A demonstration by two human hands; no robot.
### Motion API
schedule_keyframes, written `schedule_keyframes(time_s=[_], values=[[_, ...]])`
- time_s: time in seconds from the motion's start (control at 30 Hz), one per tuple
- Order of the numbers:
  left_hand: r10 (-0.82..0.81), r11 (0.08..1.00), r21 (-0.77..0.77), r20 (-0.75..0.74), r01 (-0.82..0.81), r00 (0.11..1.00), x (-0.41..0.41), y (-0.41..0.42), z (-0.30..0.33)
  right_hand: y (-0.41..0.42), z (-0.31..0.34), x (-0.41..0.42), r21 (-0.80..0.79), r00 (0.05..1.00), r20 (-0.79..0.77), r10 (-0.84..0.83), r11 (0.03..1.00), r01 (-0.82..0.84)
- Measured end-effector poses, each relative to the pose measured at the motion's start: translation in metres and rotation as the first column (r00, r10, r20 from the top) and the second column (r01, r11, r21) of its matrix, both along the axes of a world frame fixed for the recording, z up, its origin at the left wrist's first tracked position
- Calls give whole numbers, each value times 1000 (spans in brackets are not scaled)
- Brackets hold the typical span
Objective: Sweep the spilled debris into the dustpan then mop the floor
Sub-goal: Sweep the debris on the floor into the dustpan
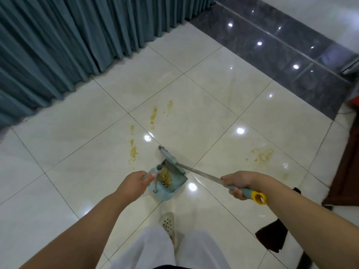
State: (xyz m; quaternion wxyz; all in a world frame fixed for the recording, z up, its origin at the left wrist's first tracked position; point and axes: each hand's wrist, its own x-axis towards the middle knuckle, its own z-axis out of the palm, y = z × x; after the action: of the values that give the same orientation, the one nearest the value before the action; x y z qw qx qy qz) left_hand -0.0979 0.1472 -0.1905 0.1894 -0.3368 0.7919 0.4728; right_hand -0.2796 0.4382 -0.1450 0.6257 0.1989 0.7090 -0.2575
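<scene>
Glossy cream floor tiles (213, 90) are filling the head view, with a teal curtain (68, 45) hanging along the 10 o'clock side and a dark polished strip running across at 1 o'clock.

Near the middle, the left hand (134, 183) is curling its fingers round the upright handle of the dustpan (169, 188), which is sitting on the floor with a heap of yellowish crumbs already lying in its tray. The right hand (240, 183) is wrapping closed round the grip of the broom (202, 174), just short of its yellow end cap; the shaft is running from that hand toward 10 o'clock, and the brush head is resting at the dustpan's lip, touching or nearly so (I cannot tell which).

Spilled debris (133, 150) is still lying on the floor: a broken trail at about 11 o'clock from the dustpan, stretching away toward 12 o'clock, and a second thin smear (262, 155) at about 2 o'clock from the pan, nearer the right hand. The trail's long axis is pointing roughly at the pan's mouth, so I judge the broom should be reaching out beyond the far end and drawing back along that line. The right-side smear is lying off to one side, so the pan would probably need turning or shifting toward it. Mopping is not yet begun.
</scene>
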Motion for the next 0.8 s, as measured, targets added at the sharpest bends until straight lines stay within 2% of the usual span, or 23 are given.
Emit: schedule_keyframes(time_s=[0.17,0.4,0.63,0.8], values=[[58,998,-2,7,-58,998,13,-11,0,-24,-12,-12,57,997,-76,26,998,-22],[63,998,-31,13,-62,998,32,-6,-6,-41,-33,18,66,996,49,69,995,-72],[90,995,-37,6,-90,996,53,7,-2,3,-11,36,-72,981,118,-151,984,160],[124,988,-85,-36,-127,992,83,28,4,20,-3,54,-109,988,27,-149,982,151]])
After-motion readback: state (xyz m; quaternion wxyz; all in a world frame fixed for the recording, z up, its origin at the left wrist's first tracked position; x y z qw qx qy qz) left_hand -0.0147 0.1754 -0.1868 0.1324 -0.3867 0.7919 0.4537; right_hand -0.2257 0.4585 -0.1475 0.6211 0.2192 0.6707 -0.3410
